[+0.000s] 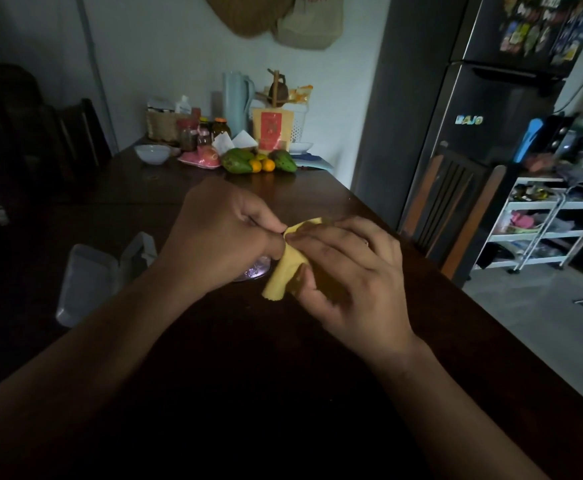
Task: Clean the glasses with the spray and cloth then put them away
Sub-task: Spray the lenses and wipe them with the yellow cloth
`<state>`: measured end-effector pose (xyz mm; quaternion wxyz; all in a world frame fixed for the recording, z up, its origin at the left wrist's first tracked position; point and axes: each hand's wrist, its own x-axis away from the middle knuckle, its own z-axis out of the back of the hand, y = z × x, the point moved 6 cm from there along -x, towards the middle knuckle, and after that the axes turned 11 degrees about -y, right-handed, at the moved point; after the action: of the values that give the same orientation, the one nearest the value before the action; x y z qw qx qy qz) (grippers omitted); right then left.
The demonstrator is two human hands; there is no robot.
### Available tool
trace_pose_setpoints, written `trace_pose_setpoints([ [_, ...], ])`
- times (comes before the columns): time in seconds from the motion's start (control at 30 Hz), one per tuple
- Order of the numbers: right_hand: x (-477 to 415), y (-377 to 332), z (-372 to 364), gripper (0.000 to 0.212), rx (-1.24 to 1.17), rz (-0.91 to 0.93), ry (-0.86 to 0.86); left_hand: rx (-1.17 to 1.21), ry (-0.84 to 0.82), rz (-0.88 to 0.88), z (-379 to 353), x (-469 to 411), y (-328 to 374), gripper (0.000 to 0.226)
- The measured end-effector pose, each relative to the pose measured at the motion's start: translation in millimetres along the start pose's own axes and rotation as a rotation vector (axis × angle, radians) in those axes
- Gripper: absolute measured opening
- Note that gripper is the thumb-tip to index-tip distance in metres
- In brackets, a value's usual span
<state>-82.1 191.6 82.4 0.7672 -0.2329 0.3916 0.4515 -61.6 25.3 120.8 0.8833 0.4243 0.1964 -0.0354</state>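
- The left hand is raised just above the dark wooden table, its fingers curled inward and pinched on something at the point where the two hands meet; most of what it grips is hidden behind the knuckles.
- Below that hand's fingers a rounded, shiny lens of the glasses shows, catching a purplish glint. The frame and arms are not clearly visible in the dim light.
- The right hand holds the yellow cloth, with thumb beneath and the other fingers pressed together over the top, so the cloth is folded around whatever sits between them, apparently the other part of the glasses.
- The cloth's lower end hangs free towards the table, and its upper edge peeks out above the right fingers.
- An open pale grey case lies on the table just left of the left forearm, its lid tilted up.
- At the far end of the table, by the wall, stand a white bowl, a light blue jug, several jars and a cluster of green and orange fruit.
- A dark fridge with magnets stands to the right, with a wooden chair before it and a white trolley rack farther right.
- The spray cannot be made out.
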Motion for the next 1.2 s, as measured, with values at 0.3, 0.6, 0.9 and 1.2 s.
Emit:
trace_pose_setpoints([
  [0.3, 1.1, -0.3, 2.4, 0.030, 0.062, -0.008, 0.014, -0.032, -0.035, -0.017, -2.5, 2.7, 6.8, 0.024],
  [0.6, 4.3, 8.0, 9.1, 0.027, 0.089, -0.017, 0.038, -0.013, -0.015, -0.004, -2.4, 1.4, 0.8, 0.024],
  [0.9, 2.8, 3.1, 7.8, 0.023, 0.079, 0.019, 0.051, 0.004, -0.025, -0.001, -1.1, 1.2, 0.4, 0.023],
  [1.2, 3.4, 7.0, 1.6, 0.024, 0.018, 0.020, 0.015, 0.262, -0.105, 0.077, -4.2, -2.1, -9.8, 0.018],
])
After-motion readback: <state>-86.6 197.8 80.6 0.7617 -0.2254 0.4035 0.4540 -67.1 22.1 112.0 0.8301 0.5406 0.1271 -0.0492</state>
